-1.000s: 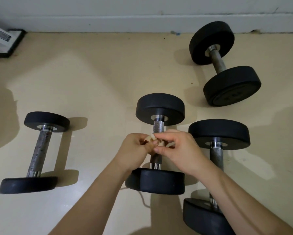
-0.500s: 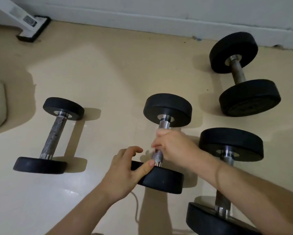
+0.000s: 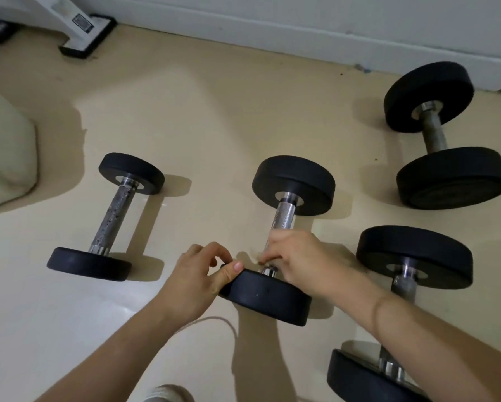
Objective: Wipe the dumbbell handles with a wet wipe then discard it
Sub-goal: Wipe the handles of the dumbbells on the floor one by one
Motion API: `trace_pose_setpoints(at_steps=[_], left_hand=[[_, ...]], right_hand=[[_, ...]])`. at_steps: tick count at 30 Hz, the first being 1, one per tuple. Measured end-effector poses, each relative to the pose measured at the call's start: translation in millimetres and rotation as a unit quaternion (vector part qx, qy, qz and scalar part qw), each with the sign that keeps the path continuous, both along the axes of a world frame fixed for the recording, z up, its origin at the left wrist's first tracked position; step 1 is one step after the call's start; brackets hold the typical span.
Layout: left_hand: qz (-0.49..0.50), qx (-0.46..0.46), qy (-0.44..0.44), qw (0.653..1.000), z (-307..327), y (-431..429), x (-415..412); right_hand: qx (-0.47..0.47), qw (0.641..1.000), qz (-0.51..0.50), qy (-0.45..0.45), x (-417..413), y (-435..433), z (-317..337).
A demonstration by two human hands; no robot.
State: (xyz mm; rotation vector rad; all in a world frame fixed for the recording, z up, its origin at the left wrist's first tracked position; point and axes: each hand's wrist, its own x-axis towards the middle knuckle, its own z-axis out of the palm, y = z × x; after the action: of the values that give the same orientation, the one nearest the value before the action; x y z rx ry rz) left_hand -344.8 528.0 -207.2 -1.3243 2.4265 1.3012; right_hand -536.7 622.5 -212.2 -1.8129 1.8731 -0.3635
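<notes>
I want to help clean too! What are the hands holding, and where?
The right hand grips the middle dumbbell low on its handle; the left hand pinches its near plate's rim.

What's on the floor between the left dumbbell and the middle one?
Head view: bare floor, apart from the left hand holding the middle dumbbell's near plate.
</notes>
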Motion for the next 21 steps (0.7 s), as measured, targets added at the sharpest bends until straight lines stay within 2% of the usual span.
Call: trace_pose_setpoints(at_steps=[2,4,6,8,10,12,14,17,19,21], left_hand=[[0.01,0.015,0.005,1.0,-1,-4,3],[0.005,0.016,0.001,1.0,-3,-6,4],[0.014,0.012,0.002,1.0,-2,-8,6],[0.025,0.013,-0.002,1.0,-1,-10,8],[0.047,0.035,0.006,0.998,3,-11,10],[0.083,0.072,0.021,0.994,5,-11,11],[0.107,0.09,0.024,0.99,7,-10,11],[0.13,0.08,0.022,0.988,14,-11,12],[0.135,0.089,0.02,0.987,24,-7,10],[0.116,0.112,-0.008,0.987,34,2,5]], right_hand=[[-0.013,0.999,-0.012,-0.031,-10,-4,-1],[-0.115,0.988,-0.1,-0.013,-28,-23,-17],[-0.164,0.97,-0.179,-0.028,-24,-28,-20],[-0.163,0.968,-0.182,-0.053,-4,-7,-26],[-0.144,0.975,-0.14,-0.093,7,12,-22],[-0.166,0.976,-0.111,-0.082,0,3,-26],[-0.224,0.955,-0.181,-0.064,-13,-24,-34],[-0.226,0.925,-0.296,-0.07,-7,-37,-40],[-0.233,0.93,-0.274,-0.072,8,-19,-44],[-0.248,0.942,-0.21,-0.081,15,-6,-44]])
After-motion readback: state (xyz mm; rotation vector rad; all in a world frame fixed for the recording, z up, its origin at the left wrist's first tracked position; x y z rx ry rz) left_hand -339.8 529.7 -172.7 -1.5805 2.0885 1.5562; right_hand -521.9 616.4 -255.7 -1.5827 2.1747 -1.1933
